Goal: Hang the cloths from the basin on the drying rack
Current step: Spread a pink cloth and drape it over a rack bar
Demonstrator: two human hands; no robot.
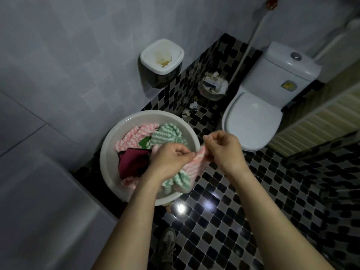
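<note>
head view; worn on head; looks forward and steeply down; near basin (109, 152)

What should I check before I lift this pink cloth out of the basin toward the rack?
1. Left hand pinches the pink cloth: ok.
2. Right hand pinches the same cloth: ok.
3. Pink cloth free of the green cloth bunched under it: cannot tell.
4. Basin upright, other cloths inside it: ok.
5. Rack in view for the carry: not ok, it does not show.
6. Floor dry underfoot: cannot tell, it only shows glare.
</note>
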